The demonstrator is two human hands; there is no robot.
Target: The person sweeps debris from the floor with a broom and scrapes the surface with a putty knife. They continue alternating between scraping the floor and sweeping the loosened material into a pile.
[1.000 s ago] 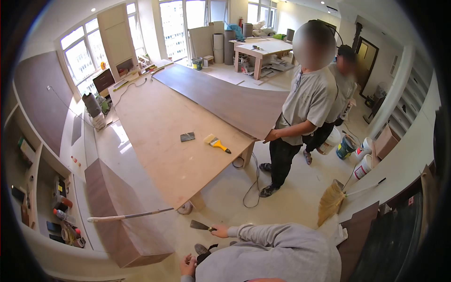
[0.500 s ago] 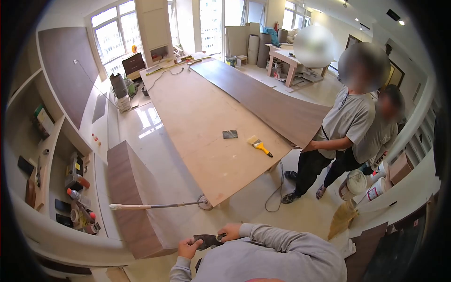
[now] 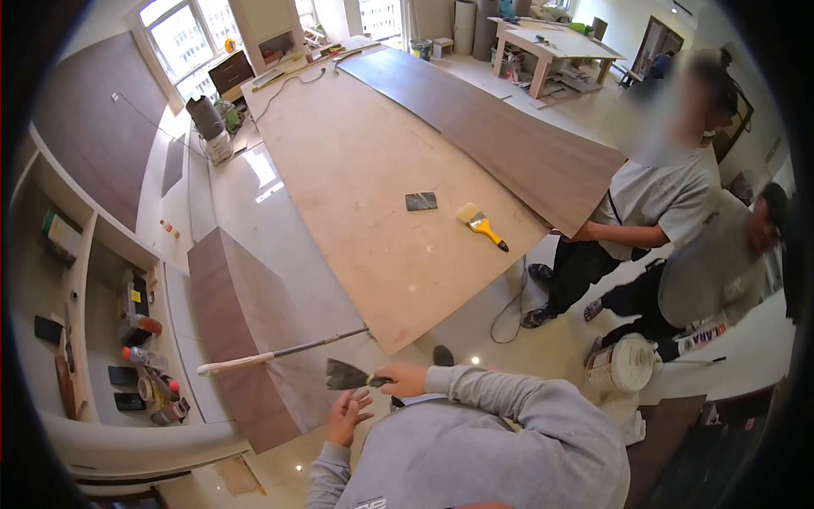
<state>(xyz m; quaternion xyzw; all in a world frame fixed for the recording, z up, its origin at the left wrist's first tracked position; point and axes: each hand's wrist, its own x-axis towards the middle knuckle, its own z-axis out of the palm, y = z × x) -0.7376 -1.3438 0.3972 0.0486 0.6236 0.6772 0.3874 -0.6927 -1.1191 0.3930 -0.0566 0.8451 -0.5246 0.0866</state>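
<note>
My right hand (image 3: 402,379) is closed round the handle of a scraper (image 3: 346,374), whose wide dark blade points left. Just below the blade, my left hand (image 3: 347,416) has its fingers apart and holds nothing. Ahead lies a large pale board (image 3: 381,254) on which a small dark plate (image 3: 420,201) and a yellow-handled brush (image 3: 482,226) rest. A long brown sheet (image 3: 492,127) covers the board's right side, and a co-worker's hand (image 3: 580,232) holds its near end.
A long-handled roller pole (image 3: 284,350) crosses near a brown panel (image 3: 229,339) on the left. Two co-workers are at the right, one bending by a white bucket (image 3: 621,363). Shelves (image 3: 93,280) with bottles line the left wall. A cable (image 3: 511,318) lies on the floor.
My left hand has let go of the scraper and opened. The scraper has risen in my right hand. The rear co-worker has bent down toward the bucket, and the view has shifted.
</note>
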